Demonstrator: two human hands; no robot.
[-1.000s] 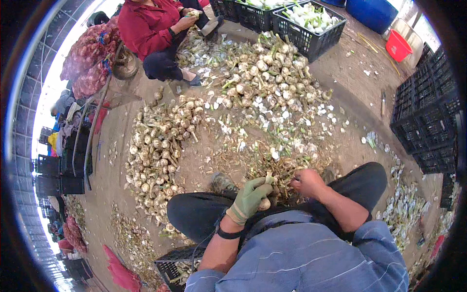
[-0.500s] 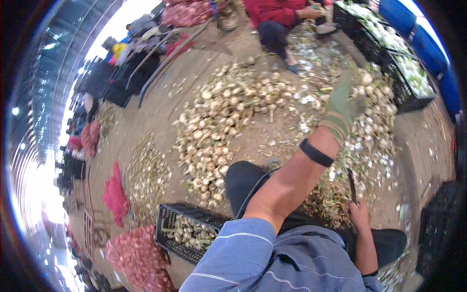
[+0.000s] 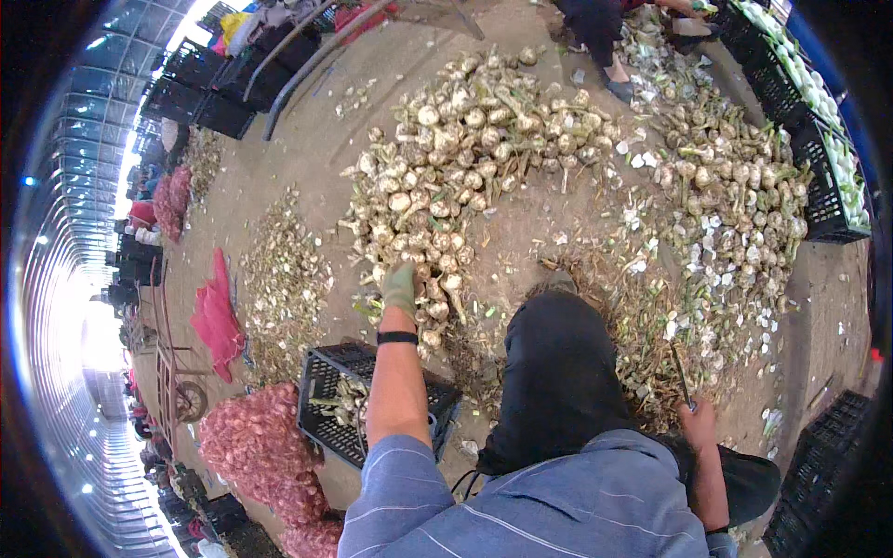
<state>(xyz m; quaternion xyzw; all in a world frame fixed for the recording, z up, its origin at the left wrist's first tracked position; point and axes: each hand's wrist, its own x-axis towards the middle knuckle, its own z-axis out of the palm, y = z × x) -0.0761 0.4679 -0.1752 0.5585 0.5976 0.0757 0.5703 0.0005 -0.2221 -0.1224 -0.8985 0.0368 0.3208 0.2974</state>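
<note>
Reaching your gloved left hand (image 3: 400,290) into the near edge of the garlic pile (image 3: 465,153), fingers closing on a bulb; right hand (image 3: 696,420) grips a knife (image 3: 682,375). Black crate (image 3: 327,379) at left barely filled, most bulbs untrimmed. Open floor (image 3: 298,139) far left.
</note>
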